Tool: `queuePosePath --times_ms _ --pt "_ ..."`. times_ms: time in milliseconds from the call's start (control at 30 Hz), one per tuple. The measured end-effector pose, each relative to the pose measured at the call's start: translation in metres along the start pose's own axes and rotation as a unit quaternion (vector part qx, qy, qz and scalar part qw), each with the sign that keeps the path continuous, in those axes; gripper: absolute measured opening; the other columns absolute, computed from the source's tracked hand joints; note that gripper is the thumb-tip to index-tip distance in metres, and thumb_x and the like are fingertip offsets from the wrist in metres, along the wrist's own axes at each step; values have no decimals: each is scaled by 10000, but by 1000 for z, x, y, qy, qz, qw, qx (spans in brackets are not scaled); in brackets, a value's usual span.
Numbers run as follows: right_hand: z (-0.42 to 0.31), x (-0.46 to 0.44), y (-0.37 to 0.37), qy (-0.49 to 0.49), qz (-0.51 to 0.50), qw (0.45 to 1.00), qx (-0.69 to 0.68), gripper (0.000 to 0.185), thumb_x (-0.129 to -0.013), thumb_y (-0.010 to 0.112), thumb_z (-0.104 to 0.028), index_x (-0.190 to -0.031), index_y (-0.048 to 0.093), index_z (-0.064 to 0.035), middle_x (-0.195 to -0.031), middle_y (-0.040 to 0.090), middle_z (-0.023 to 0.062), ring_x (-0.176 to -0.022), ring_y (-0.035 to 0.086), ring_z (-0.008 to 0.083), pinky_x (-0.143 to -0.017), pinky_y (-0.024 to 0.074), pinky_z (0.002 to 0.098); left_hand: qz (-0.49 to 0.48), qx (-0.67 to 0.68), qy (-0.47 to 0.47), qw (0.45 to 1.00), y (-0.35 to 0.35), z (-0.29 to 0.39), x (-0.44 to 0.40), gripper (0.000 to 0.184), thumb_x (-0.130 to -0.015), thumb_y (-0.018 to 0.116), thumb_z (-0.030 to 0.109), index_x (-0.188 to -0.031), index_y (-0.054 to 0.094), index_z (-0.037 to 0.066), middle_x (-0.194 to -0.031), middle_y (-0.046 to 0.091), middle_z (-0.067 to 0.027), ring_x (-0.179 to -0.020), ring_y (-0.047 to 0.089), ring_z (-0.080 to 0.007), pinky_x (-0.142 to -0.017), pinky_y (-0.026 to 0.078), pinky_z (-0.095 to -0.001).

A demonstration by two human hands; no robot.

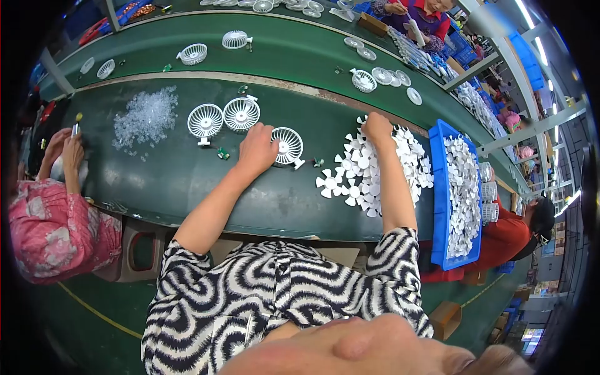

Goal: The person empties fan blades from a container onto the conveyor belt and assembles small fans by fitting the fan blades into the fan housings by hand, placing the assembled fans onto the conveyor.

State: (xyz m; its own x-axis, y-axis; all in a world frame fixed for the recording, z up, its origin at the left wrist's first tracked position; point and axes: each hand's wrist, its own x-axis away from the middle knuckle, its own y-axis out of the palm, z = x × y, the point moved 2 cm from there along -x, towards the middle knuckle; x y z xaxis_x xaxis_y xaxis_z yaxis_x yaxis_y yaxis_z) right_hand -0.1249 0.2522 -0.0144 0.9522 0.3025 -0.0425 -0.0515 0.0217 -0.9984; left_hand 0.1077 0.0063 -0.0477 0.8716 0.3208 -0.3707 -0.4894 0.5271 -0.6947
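Note:
My left hand (pixel 257 150) is closed on the left rim of a round white fan housing (pixel 287 147) that lies on the green work surface. Two more white fan housings, a left one (pixel 205 121) and an upper one (pixel 242 114), lie beyond that hand, with a small green circuit board (pixel 223 152) near them. Over the far side of a heap of white fan blades (pixel 369 169), my right hand (pixel 379 130) has its fingers curled together at a white fan blade (pixel 362 121). The fingertips are partly hidden.
A blue tray (pixel 440 187) full of fan blades stands at the right. Clear small plastic pieces (pixel 147 115) lie in a pile on the left. Behind runs a green conveyor belt (pixel 281 50) with fan parts. Co-workers sit left, right and across.

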Motion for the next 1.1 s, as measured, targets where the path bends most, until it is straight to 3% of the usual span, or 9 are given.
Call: queuePosePath --times_ms 167,233,267,333,500,567,800,967,1100 --pt "0 -2 1 -97 141 968 -184 220 -709 680 -269 -846 692 -98 -849 677 119 -829 642 330 -713 506 423 4 61 -55 997 -1 -4 0 173 -877 467 125 -1016 519 35 -949 571 -204 -860 571 -408 -745 453 -491" --pt "-13 13 -19 -111 204 917 -324 297 -775 691 -224 -953 656 11 -798 688 113 -719 651 188 -671 492 289 26 122 -74 989 0 -9 -2 182 -904 461 152 -1031 512 31 -911 597 -203 -805 610 -352 -673 480 -447" --pt "-23 23 -26 -101 208 857 -460 285 -811 675 -211 -976 647 20 -763 676 74 -696 621 139 -669 478 264 -56 309 -182 932 -10 -1 -3 218 -918 498 193 -1042 522 15 -867 631 -155 -727 638 -237 -562 497 -368" --pt "-51 58 -53 -78 150 791 -587 246 -839 655 -177 -980 638 25 -741 650 48 -668 584 91 -649 458 237 -62 458 -236 855 -4 -3 -4 255 -913 548 221 -1044 537 3 -857 637 -94 -684 617 -135 -485 479 -288" --pt "-115 132 -55 -169 34 798 -577 256 -824 653 -97 -1042 578 13 -839 628 43 -694 576 92 -648 462 223 -123 625 -291 714 -2 -1 -4 325 -935 541 282 -1088 489 1 -985 631 -103 -831 662 -179 -642 567 -323" --pt "-131 148 -56 -250 69 864 -431 303 -763 707 -110 -1032 601 -19 -853 619 51 -669 571 107 -613 472 248 -127 643 -295 695 -2 2 -4 370 -949 503 363 -1068 494 13 -974 631 -94 -819 660 -172 -659 569 -326" --pt "-157 150 -43 -305 139 906 -258 279 -739 700 -167 -989 622 -68 -817 581 93 -719 594 266 -619 482 365 -174 659 -250 688 2 6 2 402 -933 511 434 -1032 553 47 -917 615 -44 -808 612 -118 -695 523 -286" --pt "-165 146 -33 -290 123 920 -233 332 -725 701 -157 -1028 583 -91 -877 561 95 -841 581 289 -655 491 407 -115 626 -250 730 8 6 4 272 -867 629 154 -1077 550 1 -971 618 -65 -855 596 -116 -718 498 -260" --pt "-152 146 -44 -288 195 899 -266 391 -704 727 -134 -1059 578 -69 -945 560 104 -891 561 288 -716 487 391 -65 446 -156 879 -5 7 1 299 -834 649 149 -1062 565 -26 -936 640 -84 -838 587 -113 -730 488 -266"
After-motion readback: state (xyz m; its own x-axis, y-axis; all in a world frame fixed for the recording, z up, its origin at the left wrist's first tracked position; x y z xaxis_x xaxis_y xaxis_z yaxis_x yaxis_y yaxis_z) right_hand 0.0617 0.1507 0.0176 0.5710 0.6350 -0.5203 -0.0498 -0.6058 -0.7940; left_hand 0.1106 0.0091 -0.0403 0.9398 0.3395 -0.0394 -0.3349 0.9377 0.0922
